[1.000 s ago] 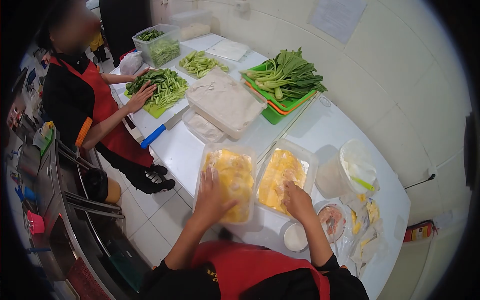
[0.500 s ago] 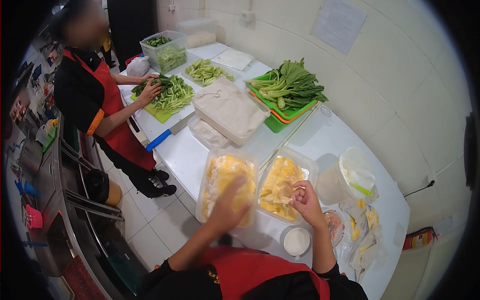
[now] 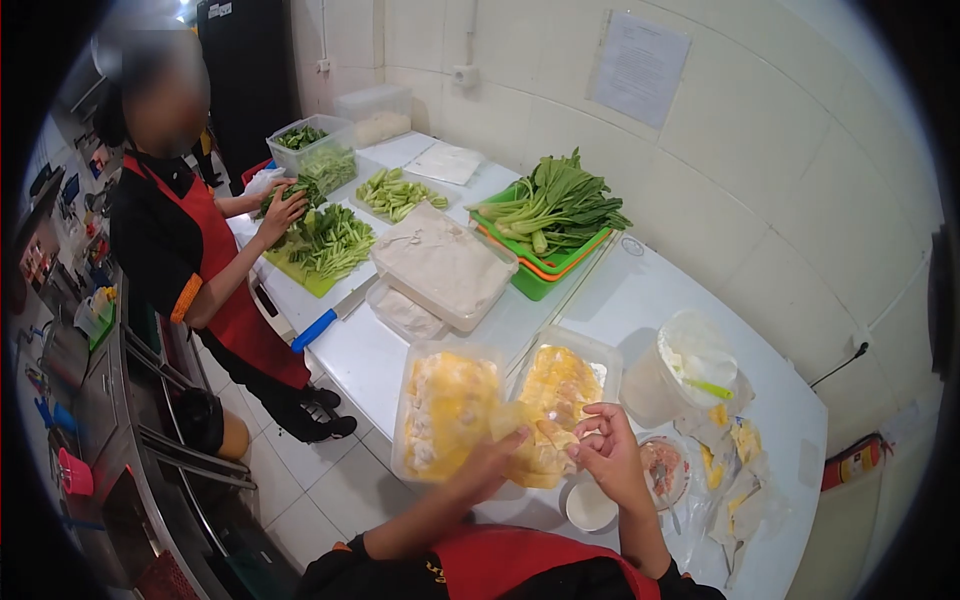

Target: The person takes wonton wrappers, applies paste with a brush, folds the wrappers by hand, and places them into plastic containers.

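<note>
Head view, yellow sheet (image 3: pixel 541 464) touching right hand (image 3: pixel 612 462)

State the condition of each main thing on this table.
Yellow sheet: in right hand, left hand against it
Left tub: open, floury contents
Right tub: open, yellow contents
Knife: lying flat, unheld
Leafy greens: uncut, in stacked baskets
Chopped greens: cut, on board
White bucket: open
Cup: upright

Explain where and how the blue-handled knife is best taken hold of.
The best grip is the blue handle, probably reached from the table edge beside it. The knife lies with its handle towards that edge and its blade pointing inward, so that side should keep fingers off the metal.
</note>
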`<state>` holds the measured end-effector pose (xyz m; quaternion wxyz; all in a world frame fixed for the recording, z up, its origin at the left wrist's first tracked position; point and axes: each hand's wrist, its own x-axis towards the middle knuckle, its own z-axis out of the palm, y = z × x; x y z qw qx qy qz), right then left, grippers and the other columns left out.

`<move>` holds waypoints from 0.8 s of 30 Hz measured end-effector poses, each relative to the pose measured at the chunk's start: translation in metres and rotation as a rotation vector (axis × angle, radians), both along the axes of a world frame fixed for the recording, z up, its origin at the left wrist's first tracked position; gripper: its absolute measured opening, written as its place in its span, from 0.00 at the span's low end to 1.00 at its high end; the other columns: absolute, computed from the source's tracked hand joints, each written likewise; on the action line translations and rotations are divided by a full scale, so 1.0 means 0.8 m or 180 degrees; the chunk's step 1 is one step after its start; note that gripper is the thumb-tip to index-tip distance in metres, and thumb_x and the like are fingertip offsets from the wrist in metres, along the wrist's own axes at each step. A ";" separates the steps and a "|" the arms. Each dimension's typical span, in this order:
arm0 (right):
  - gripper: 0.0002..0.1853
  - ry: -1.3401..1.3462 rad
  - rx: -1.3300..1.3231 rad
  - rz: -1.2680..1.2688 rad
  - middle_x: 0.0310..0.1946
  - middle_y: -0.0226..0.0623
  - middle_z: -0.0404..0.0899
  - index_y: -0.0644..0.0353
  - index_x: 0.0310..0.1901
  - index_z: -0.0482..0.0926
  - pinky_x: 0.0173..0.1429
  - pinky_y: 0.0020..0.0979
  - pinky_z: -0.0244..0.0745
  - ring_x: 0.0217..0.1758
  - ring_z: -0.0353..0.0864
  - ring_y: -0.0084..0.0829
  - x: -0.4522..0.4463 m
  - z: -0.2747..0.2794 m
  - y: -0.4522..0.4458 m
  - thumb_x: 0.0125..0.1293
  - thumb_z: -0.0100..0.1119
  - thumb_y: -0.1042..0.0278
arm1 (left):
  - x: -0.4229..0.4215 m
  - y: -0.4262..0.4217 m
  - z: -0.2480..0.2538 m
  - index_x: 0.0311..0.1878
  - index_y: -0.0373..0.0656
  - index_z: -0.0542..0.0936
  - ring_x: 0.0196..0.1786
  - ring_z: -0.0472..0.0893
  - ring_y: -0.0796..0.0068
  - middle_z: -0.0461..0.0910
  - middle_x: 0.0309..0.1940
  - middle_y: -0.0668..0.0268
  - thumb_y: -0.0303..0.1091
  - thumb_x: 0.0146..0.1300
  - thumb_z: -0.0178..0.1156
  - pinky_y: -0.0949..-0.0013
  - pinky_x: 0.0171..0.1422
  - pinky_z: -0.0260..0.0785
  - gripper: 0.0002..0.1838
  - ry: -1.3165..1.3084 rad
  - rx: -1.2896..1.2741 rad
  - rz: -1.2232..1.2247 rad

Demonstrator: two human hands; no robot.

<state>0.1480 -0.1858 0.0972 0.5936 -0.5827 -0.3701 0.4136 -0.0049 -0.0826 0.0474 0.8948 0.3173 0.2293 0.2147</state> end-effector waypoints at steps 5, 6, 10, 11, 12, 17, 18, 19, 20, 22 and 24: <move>0.25 -0.1519 -0.0120 -0.0089 0.35 0.31 0.73 0.63 0.54 0.65 0.36 0.19 0.71 0.32 0.74 0.16 -0.014 -0.018 0.001 0.55 0.60 0.82 | 0.012 -0.006 0.001 0.53 0.38 0.72 0.42 0.78 0.73 0.77 0.43 0.63 0.37 0.63 0.58 0.67 0.42 0.73 0.19 0.0483 0.0289 0.0401; 0.24 -0.1630 -0.0049 -0.0151 0.34 0.32 0.73 0.63 0.54 0.66 0.35 0.20 0.71 0.31 0.74 0.17 -0.013 -0.018 -0.001 0.55 0.61 0.81 | 0.014 -0.006 0.001 0.52 0.38 0.73 0.41 0.79 0.73 0.77 0.43 0.63 0.37 0.62 0.58 0.68 0.41 0.74 0.18 0.0511 0.0249 0.0434; 0.22 -0.2469 -0.0752 -0.0064 0.26 0.35 0.75 0.60 0.54 0.70 0.34 0.26 0.72 0.29 0.77 0.25 0.016 0.003 -0.044 0.56 0.60 0.74 | 0.010 -0.001 0.004 0.49 0.36 0.74 0.38 0.79 0.74 0.78 0.40 0.64 0.36 0.62 0.60 0.70 0.39 0.74 0.16 0.0553 0.0180 0.0579; 0.24 -0.2625 -0.1261 0.0331 0.26 0.38 0.76 0.57 0.55 0.70 0.34 0.29 0.72 0.30 0.78 0.30 0.032 0.004 -0.064 0.56 0.61 0.71 | 0.008 0.001 0.004 0.48 0.36 0.74 0.38 0.79 0.75 0.77 0.39 0.64 0.36 0.62 0.61 0.71 0.39 0.74 0.16 0.0539 0.0172 0.0609; 0.25 -0.2775 -0.1781 0.0730 0.25 0.41 0.77 0.55 0.57 0.70 0.35 0.33 0.73 0.31 0.80 0.36 0.043 0.002 -0.081 0.55 0.61 0.68 | 0.006 0.004 0.004 0.48 0.36 0.74 0.38 0.79 0.75 0.77 0.39 0.64 0.36 0.62 0.61 0.71 0.39 0.74 0.16 0.0531 0.0176 0.0661; 0.35 -0.2963 -0.2908 0.1839 0.35 0.52 0.80 0.48 0.65 0.63 0.45 0.44 0.73 0.40 0.79 0.53 0.039 -0.044 -0.140 0.54 0.62 0.60 | 0.010 0.008 0.000 0.47 0.37 0.75 0.36 0.79 0.74 0.78 0.37 0.65 0.36 0.62 0.62 0.70 0.39 0.75 0.15 0.0247 0.0083 0.0660; 0.37 -0.3045 -0.2993 0.1876 0.36 0.53 0.80 0.47 0.66 0.62 0.46 0.45 0.73 0.41 0.79 0.54 0.035 -0.057 -0.142 0.53 0.63 0.58 | 0.012 0.007 0.000 0.46 0.37 0.75 0.36 0.79 0.75 0.78 0.37 0.65 0.36 0.61 0.62 0.70 0.38 0.74 0.15 0.0325 0.0109 0.0668; 0.38 -0.2970 -0.3179 0.1937 0.37 0.55 0.80 0.47 0.66 0.61 0.49 0.45 0.72 0.43 0.78 0.54 0.032 -0.063 -0.142 0.53 0.63 0.57 | 0.014 0.007 0.001 0.46 0.38 0.75 0.35 0.79 0.75 0.78 0.36 0.66 0.36 0.61 0.62 0.71 0.38 0.74 0.14 0.0405 0.0135 0.0678; 0.37 -0.2982 -0.3213 0.1944 0.37 0.55 0.80 0.47 0.66 0.61 0.49 0.45 0.72 0.43 0.78 0.54 0.029 -0.069 -0.141 0.53 0.62 0.56 | 0.015 0.006 0.002 0.45 0.38 0.76 0.35 0.79 0.75 0.78 0.35 0.66 0.36 0.61 0.62 0.72 0.37 0.74 0.14 0.0482 0.0166 0.0689; 0.37 -0.3022 -0.3272 0.1939 0.37 0.54 0.80 0.47 0.66 0.61 0.49 0.45 0.72 0.43 0.79 0.54 0.028 -0.078 -0.143 0.54 0.62 0.56 | 0.016 0.004 0.005 0.44 0.38 0.76 0.33 0.79 0.76 0.78 0.33 0.66 0.37 0.60 0.63 0.73 0.34 0.73 0.14 0.0558 0.0375 0.0717; 0.34 -0.3029 -0.3226 0.2021 0.38 0.52 0.80 0.47 0.66 0.62 0.48 0.44 0.73 0.44 0.79 0.51 0.030 -0.071 -0.142 0.56 0.59 0.58 | 0.013 0.002 0.007 0.43 0.38 0.77 0.30 0.79 0.76 0.78 0.31 0.66 0.37 0.60 0.63 0.74 0.32 0.72 0.14 0.0671 0.0539 0.0685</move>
